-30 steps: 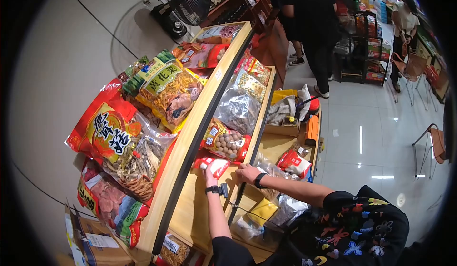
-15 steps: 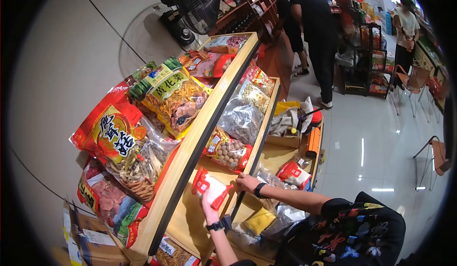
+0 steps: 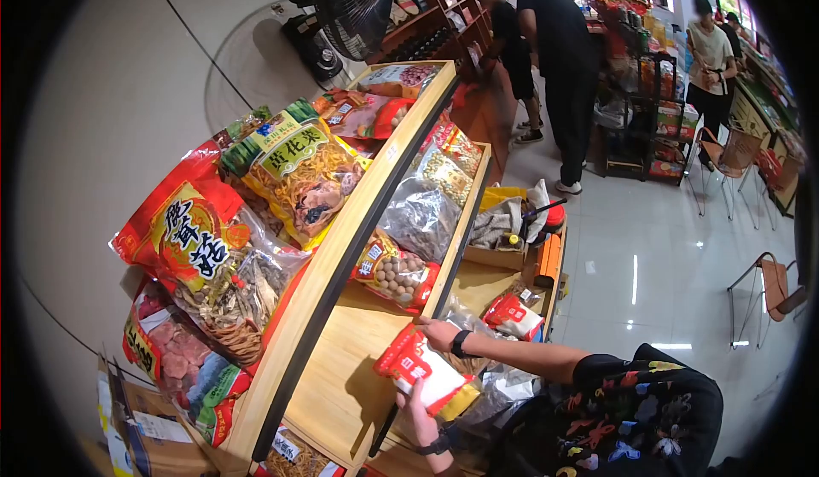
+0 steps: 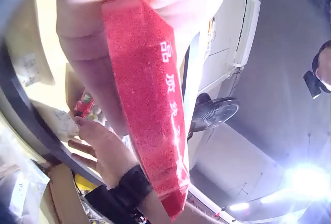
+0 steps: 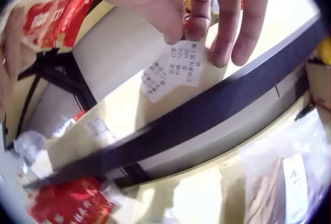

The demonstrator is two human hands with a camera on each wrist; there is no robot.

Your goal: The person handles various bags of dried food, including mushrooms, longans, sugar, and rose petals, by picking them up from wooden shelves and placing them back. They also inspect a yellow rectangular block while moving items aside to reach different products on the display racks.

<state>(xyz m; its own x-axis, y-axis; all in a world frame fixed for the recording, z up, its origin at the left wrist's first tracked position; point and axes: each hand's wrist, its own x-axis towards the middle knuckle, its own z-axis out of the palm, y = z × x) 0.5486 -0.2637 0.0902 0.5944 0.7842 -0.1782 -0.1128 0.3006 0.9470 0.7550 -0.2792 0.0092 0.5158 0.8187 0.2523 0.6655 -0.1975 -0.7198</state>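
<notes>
My left hand [image 3: 416, 410] grips the lower side of a red-and-white plastic bag [image 3: 437, 376] with white contents, held tilted in front of the middle shelf. Close up in the left wrist view, the bag's red side [image 4: 145, 89] shows white lettering, and fingers wrap behind it. My right hand [image 3: 438, 334] is at the wooden front edge of the middle shelf, just beyond the bag. In the right wrist view its fingers [image 5: 225, 32] hang down over that edge, beside white price labels [image 5: 173, 71], and hold nothing.
Bagged dried goods, including a large red bag [image 3: 192, 238] and a yellow one [image 3: 299, 170], lie on the top shelf. A bag of round brown fruit [image 3: 397, 272] is on the middle shelf. A fan [image 3: 354, 8] stands behind; several people are farther back, near chairs [image 3: 772, 289].
My left hand has lifted the red-and-white bag off the middle shelf and drawn it toward me and to the right. The right hand has stayed at the shelf edge.
</notes>
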